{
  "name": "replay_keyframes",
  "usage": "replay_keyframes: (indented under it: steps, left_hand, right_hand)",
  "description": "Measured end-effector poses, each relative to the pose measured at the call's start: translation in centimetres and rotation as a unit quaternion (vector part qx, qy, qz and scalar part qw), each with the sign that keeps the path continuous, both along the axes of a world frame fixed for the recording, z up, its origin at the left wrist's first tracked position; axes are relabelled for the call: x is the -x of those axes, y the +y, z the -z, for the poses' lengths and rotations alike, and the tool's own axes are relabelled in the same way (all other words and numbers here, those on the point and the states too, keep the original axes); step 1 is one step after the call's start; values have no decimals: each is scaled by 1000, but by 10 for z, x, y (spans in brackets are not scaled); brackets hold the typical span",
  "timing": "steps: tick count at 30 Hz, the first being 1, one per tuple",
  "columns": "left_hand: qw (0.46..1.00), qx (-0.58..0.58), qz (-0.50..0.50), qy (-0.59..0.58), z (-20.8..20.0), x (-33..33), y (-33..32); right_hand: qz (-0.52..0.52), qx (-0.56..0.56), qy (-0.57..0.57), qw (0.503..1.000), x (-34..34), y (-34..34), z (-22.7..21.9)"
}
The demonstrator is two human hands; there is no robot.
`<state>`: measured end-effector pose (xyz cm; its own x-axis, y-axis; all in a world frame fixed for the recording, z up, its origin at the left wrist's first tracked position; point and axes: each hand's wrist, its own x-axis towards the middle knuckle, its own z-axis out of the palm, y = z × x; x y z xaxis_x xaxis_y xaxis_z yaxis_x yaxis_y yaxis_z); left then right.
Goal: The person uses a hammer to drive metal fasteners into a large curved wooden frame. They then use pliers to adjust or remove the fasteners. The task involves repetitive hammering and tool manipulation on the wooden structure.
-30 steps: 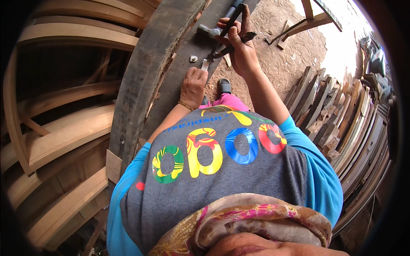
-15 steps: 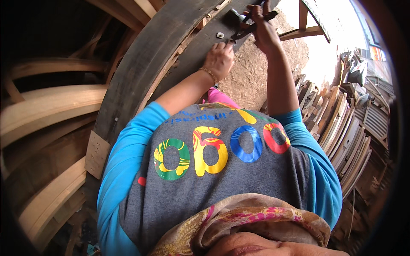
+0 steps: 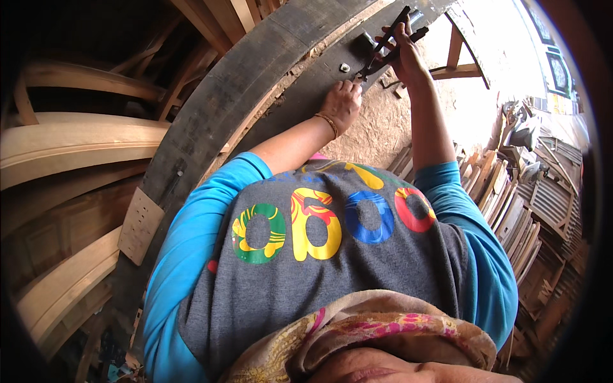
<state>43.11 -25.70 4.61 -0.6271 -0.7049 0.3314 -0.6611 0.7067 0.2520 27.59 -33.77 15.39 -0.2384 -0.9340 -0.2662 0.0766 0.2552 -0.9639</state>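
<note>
At the far edge of the dark bench point(image 3: 255, 60), my right hand point(image 3: 408, 60) is closed around a pair of pliers point(image 3: 382, 56) with black handles. The handles spread in a V, and the jaws point down toward my left hand point(image 3: 343, 102). My left fingers are pinched together right at the jaws. Whatever lies between those fingertips is too small and covered to name. Close by on the bench top sits a small pale metal piece point(image 3: 345, 67), touched by neither hand. A shiny metal object point(image 3: 366, 42) lies behind the pliers, partly hidden.
Curved wooden pieces point(image 3: 83, 150) are stacked on the left. A perforated light board point(image 3: 141, 225) is fixed at the bench's near end. Right of me, many wood offcuts point(image 3: 495, 185) stand along the bare ground point(image 3: 377, 131). A wooden frame point(image 3: 454, 51) stands at the far right.
The view has shifted, so the bench and both hands appear lower and farther right. More of the plier handles shows. My two hands keep the same hold beside each other.
</note>
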Motion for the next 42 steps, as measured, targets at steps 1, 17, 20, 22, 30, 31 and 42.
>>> replay_keyframes:
  steps: [1,17,20,22,30,31,42]
  left_hand:
    - [1000,7,17,-14,0,-4,1]
    - [999,7,26,-37,-14,-16,3]
    - [999,14,28,-29,-10,-14,1]
    - [999,24,23,-18,-7,-13,1]
    - [998,-15,33,44,-13,-17,-7]
    - [997,-53,28,55,-20,-22,-12]
    - [824,-431,217,297,-35,39,-86]
  right_hand:
    - [-1,10,8,1000,-3,-1,1]
    - [53,163,-122,978,-22,-8,-3]
    - [50,195,-128,971,-19,-12,-4]
    - [42,219,-136,965,-14,-14,-3]
    - [-73,359,-185,912,24,-4,23]
    - [-99,380,-187,900,26,0,25]
    - [177,459,-48,869,-61,95,32]
